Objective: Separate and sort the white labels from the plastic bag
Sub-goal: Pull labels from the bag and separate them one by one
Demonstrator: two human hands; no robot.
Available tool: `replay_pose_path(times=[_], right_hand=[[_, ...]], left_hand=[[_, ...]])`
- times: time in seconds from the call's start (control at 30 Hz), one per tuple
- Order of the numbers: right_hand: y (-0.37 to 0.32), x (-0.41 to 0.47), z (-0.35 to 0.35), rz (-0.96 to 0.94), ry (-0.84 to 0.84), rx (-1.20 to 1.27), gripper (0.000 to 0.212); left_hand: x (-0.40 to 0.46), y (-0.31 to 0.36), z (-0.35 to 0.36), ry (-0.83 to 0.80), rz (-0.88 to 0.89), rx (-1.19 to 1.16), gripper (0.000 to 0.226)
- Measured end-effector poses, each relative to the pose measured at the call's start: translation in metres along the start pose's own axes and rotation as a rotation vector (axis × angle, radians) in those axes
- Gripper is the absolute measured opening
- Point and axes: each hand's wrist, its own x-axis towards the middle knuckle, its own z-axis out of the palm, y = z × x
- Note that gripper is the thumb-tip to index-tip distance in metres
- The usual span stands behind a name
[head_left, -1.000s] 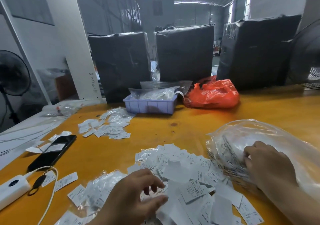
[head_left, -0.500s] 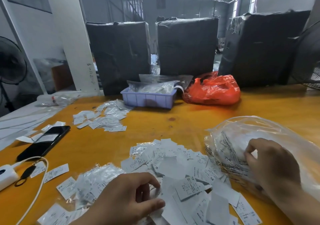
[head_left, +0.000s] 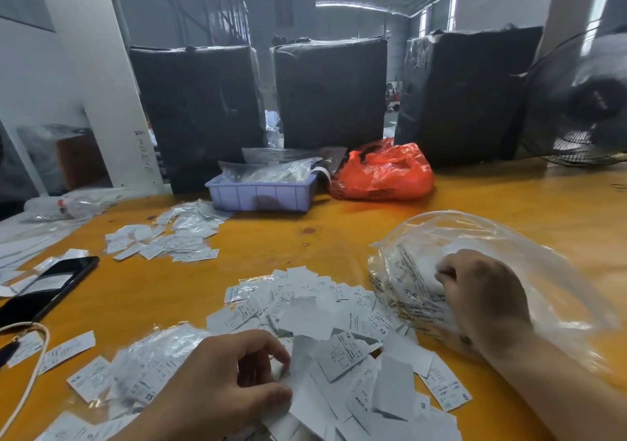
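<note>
Reaching into a clear, crumpled plastic bag (head_left: 502, 254) at the right of the frame, a person's right hand (head_left: 481, 299) closes its curled fingers on a clump of small white printed labels (head_left: 412, 282) still inside it, while the left hand (head_left: 217, 383), at the bottom centre, pinches the edge of a loose white paper label (head_left: 303, 372) between thumb and fingertips. Most of the labels already lie outside the bag, in a wide heap of white paper slips (head_left: 325, 308) spread across the orange wooden table (head_left: 305, 230) between the two hands, with a smaller scatter of slips (head_left: 163, 240) further off at centre left, just in front of a pale purple plastic tray (head_left: 261, 196). By the look of it, the work is midway: emptying the bag and picking slips apart run together, and the sorting into groups is barely begun. The next move appears to call for drawing the clump out through the bag's mouth without dragging the film along, then freeing single slips from the heap. How many labels remain in the bag cannot be told, since the right hand and the glare on the film hide them. The print on most slips is too small to read, though a few size letters show. A black phone (head_left: 51, 288) is cut off at the left edge, and the left hand's lower part runs out of the bottom of the frame.
</note>
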Motion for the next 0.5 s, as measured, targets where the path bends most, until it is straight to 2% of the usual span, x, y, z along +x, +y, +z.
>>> replay_pose_path(times=[0.17,0.33,0.4,0.5], right_hand=[[0.0,-0.002,-0.009,-0.008,0.056,0.08,0.019],[-0.014,-0.007,-0.02,-0.147,0.253,0.346,0.01],[-0.028,-0.014,-0.024,-0.111,0.158,0.605,0.01],[-0.053,-0.027,-0.025,0.018,-0.232,1.006,0.017]], left_hand=[[-0.001,0.003,0.002,-0.001,-0.011,-0.023,0.032],[-0.001,0.005,0.004,0.026,0.008,0.016,0.027],[-0.001,0.007,0.005,0.04,0.004,0.007,0.024],[-0.001,0.006,0.008,0.066,-0.016,-0.015,0.027]])
